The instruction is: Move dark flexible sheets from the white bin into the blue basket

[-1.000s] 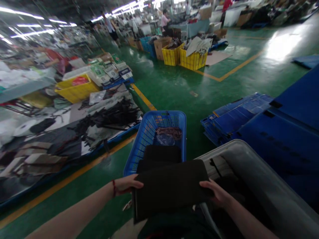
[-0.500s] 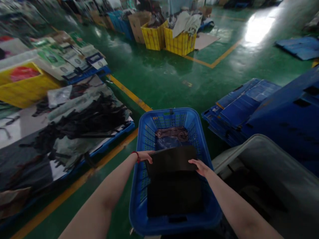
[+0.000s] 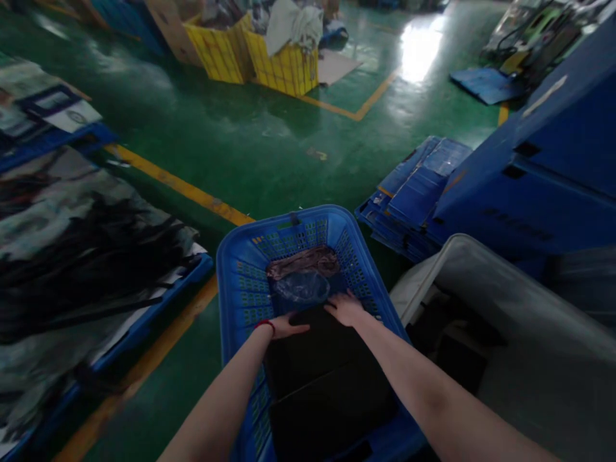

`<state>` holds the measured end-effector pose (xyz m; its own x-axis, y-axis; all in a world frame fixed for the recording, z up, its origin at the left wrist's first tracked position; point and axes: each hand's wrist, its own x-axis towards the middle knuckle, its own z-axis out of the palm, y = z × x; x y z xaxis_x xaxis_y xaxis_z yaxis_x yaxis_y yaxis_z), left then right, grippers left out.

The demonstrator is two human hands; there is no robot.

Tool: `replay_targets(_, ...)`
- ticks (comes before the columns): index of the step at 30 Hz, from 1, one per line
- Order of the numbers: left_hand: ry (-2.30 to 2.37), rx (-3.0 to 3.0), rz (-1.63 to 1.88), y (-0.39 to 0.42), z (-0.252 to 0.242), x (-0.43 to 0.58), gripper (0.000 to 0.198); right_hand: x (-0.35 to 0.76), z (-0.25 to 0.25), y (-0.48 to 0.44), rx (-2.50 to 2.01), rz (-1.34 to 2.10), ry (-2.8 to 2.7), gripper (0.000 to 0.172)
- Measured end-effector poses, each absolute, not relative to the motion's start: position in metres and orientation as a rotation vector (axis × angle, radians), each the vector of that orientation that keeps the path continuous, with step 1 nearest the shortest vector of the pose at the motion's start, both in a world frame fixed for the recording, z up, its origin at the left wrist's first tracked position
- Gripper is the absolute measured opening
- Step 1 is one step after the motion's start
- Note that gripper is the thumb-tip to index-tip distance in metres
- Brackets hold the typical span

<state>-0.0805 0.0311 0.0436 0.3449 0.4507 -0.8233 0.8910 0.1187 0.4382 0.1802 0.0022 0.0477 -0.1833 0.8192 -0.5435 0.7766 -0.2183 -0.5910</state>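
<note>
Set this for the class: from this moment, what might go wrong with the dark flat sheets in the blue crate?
The left hand and right hand are at the far edge of the dark flat sheets, so the sheets might slide onto the clear plastic bag in the blue crate. The sheets look stacked loosely and might shift out of line. The grey bin stands close on the right, so a sheet moved that way might catch on its rim.

The black sheet (image 3: 327, 378) under my right hand (image 3: 347, 308) looks matt, perhaps foam or thick cloth, though the dim view makes that hard to say. The basket (image 3: 231, 269) around it is moulded blue plastic with a slight gloss, the clear plastic bag (image 3: 301, 289) inside looks thin and shiny, and the green floor (image 3: 250, 147) has a smooth, glossy finish.
</note>
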Motion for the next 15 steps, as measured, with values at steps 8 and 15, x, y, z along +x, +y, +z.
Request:
replay_targets(8, 1.33, 1.337, -0.452, 0.013, 0.037, -0.051, 0.087, 0.179, 0.05, -0.004, -1.853, 1.315, -2.068, 0.067)
replay_targets(15, 1.466, 1.801, -0.443, 0.037, 0.068, 0.02, 0.087, 0.319, 0.108, -0.118, -1.536, 0.861, -1.557, 0.033)
